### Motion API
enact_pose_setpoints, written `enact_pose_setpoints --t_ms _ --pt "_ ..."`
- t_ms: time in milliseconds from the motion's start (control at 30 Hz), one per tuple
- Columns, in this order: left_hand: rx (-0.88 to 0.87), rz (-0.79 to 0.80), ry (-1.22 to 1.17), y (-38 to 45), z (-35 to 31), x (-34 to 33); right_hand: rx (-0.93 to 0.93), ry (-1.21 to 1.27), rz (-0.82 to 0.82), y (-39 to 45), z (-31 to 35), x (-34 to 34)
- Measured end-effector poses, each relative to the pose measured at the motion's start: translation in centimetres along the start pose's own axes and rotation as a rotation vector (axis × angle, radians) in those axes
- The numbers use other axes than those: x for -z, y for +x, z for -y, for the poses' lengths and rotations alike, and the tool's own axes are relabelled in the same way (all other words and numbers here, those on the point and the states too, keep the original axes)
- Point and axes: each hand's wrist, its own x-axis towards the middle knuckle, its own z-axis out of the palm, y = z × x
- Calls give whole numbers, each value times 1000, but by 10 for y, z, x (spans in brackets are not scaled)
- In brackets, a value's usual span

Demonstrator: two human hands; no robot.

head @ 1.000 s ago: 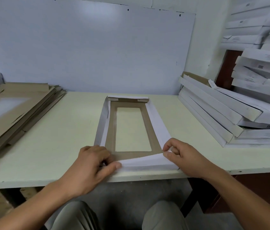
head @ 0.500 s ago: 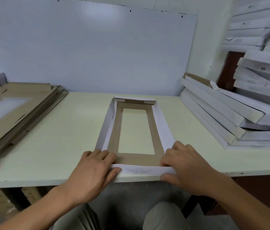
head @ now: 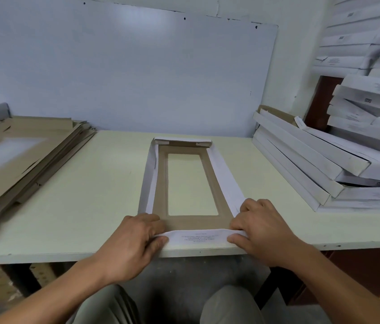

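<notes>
A long flat cardboard box blank [head: 161, 183], brown inside with a rectangular window and white side flaps raised, lies lengthwise on the pale table [head: 91, 195]. Its near white flap [head: 198, 238], printed with small text, stands folded up at the table's front edge. My left hand [head: 135, 242] pinches the flap's left end, thumb outside and fingers inside. At the flap's right end my right hand [head: 259, 230] pinches the same way, at the corner with the right side flap.
A stack of flat brown cardboard blanks [head: 20, 160] lies on the table's left. Finished white boxes [head: 312, 164] are piled at the right, with more stacked behind [head: 371, 54]. A whiteboard [head: 126, 73] leans on the back wall. My knees show below the table edge.
The near flap, lying slanted and loose a second ago, now stands folded up along the front edge. Both hands have shifted to its two ends and closed on it.
</notes>
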Motion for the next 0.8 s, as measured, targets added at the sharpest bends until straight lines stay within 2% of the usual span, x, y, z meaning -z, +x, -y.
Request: enact_pose_setpoints --t_ms 100,167,300,367,433,467,567,600,700,800 --pt "33 -5 -5 1 -1 -3 -5 -53 -228 -9 13 -14" --pt "43 -21 -1 2 -6 -6 -47 13 -380 -13 34 -27" --pt "59 -59 58 2 -22 -19 -101 376 -626 -16 72 -40" --pt "75 -102 79 -1 -26 -23 -257 603 -716 -18 73 -39" --pt "100 -133 59 -2 -29 -25 -430 821 -708 -22 66 -38" --pt "104 -152 41 -1 -30 -25 -494 949 -637 -24 63 -37" --pt "88 -223 -5 3 -43 -27 -610 1281 -266 -23 64 -38" --pt "80 -239 -16 4 -49 -28 -618 1345 -207 -21 66 -40" --pt "42 -263 -36 5 -66 -38 -654 1573 -277 -12 68 -39" --pt "16 -250 -74 7 -75 -48 -660 1509 -434 -6 62 -32"
